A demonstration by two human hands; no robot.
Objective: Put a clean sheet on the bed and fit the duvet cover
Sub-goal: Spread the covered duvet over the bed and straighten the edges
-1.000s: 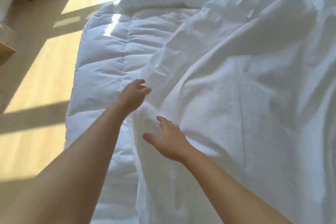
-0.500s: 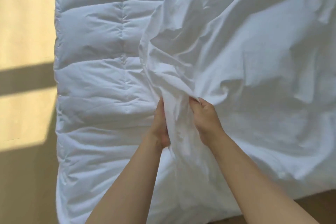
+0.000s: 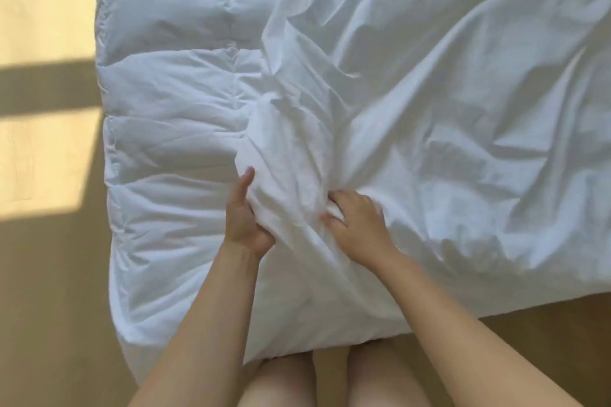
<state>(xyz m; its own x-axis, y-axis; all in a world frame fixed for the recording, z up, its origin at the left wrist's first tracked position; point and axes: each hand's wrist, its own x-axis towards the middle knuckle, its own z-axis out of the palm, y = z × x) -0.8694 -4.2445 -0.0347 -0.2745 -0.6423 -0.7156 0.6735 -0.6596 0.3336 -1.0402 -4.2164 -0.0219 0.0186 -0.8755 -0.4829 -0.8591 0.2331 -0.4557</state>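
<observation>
Cloth fills most of what we see: the duvet cover (image 3: pixel 429 109), white and heavily creased, lies spread across the middle and right of the bed. Its left edge is gathered into a thick bunch near the foot. Under it and out to the left lies the duvet (image 3: pixel 165 109), quilted in puffy panels and bare of any cover on that side. It reaches the bed's left and near edges, so the mattress itself is hidden from us.

Both hands are on the bunched edge. The left hand (image 3: pixel 246 218) holds the bunch from its left side, thumb pointing up along the cloth and fingers tucked out of sight beneath it, so its grip is closed on the cover. The right hand (image 3: pixel 358 225) lies just beside it on the right, fingers curled, its grip pinching a small fold of the same cloth. Cloth rises in a hump between the two hands.

Bare forearms (image 3: pixel 211 324) reach in from the bottom of the view, and bare legs (image 3: pixel 281 380) stand against the foot of the bed. The floor (image 3: pixel 49 274) is tan, with a sunlit patch (image 3: pixel 43 158) to the left of the bed.
</observation>
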